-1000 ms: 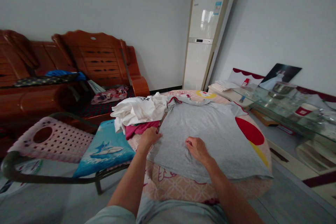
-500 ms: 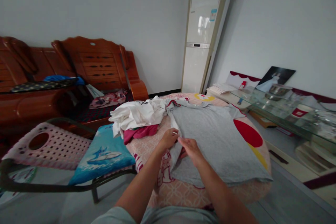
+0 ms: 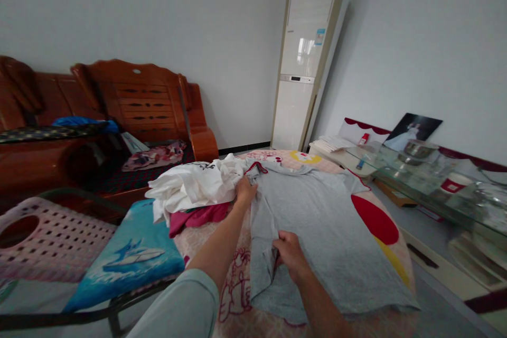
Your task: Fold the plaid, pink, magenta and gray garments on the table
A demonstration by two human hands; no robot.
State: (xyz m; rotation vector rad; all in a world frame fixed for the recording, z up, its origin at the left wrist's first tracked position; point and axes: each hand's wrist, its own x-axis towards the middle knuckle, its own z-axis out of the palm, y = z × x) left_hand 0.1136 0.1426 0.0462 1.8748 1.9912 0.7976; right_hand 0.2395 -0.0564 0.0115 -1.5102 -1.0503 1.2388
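Observation:
A grey T-shirt (image 3: pixel 328 232) with red-trimmed sleeves lies spread over a round table with a patterned pink cloth (image 3: pixel 233 280). My right hand (image 3: pixel 291 256) pinches a fold of the shirt near its left side, low down. Farther up, my left hand (image 3: pixel 246 190) is closed at the shirt's left edge, just below the sleeve; its fingertips are partly hidden. Against that hand's outer side sits a heap of white clothes (image 3: pixel 194 185), with a crimson garment (image 3: pixel 198 219) beneath it.
A chair with a woven pink back (image 3: pixel 55 237) and a blue cushion (image 3: pixel 127 253) stands close at left. Behind it is a wooden sofa (image 3: pixel 146 105). On the right runs a glass-topped cabinet (image 3: pixel 415 174) with cups and a photo. A tall air conditioner (image 3: pixel 297 95) fills the corner.
My left hand has moved away from my right, up along the shirt's edge to the sleeve. My right hand has shifted slightly lower and now grips a raised fold. The view has tilted a little.

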